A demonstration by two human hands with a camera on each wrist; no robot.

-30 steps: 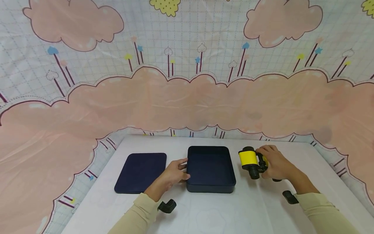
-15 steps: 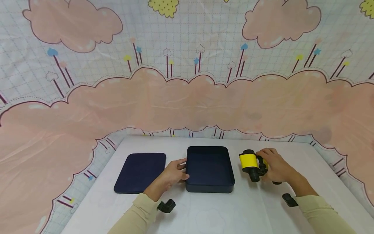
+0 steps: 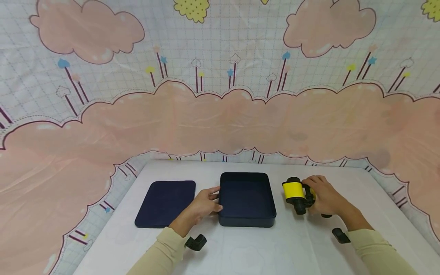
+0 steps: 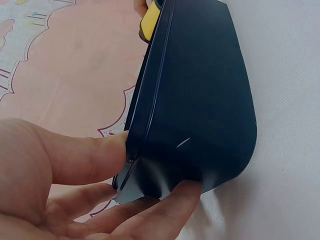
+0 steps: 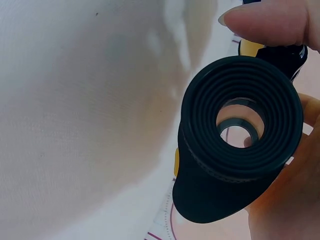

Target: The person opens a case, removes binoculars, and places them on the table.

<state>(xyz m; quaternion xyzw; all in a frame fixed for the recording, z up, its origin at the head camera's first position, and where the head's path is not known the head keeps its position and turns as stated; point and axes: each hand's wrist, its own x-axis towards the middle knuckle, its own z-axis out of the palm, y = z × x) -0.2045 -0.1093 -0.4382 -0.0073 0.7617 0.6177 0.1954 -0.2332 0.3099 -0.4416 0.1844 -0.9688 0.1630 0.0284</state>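
Note:
A pair of yellow and black binoculars (image 3: pixel 293 190) is gripped by my right hand (image 3: pixel 323 194) at its right side, right of the box. Close up in the right wrist view is a ribbed black eyepiece (image 5: pixel 287 100), with the thumb above it. My left hand (image 3: pixel 203 204) touches the left wall of a dark navy open-topped box (image 3: pixel 246 222), fingers fairly straight and thumb toward the near corner. From the left wrist, the thumb meets the rim and the other fingertips lie against the wall of the box (image 4: pixel 200 95). Nothing lies inside the box.
A flat dark navy lid (image 3: pixel 166 202) lies left of the box, partly behind the left hand. All of it is on a white-covered table (image 3: pixel 254 250). A cloud-patterned cloth (image 3: pixel 220 122) hangs behind. Black wrist cameras (image 3: pixel 196 242) project from both sleeves.
The binoculars in my right hand have shifted slightly down and toward me in the head view. My left hand stays against the box, and the lid has not moved.

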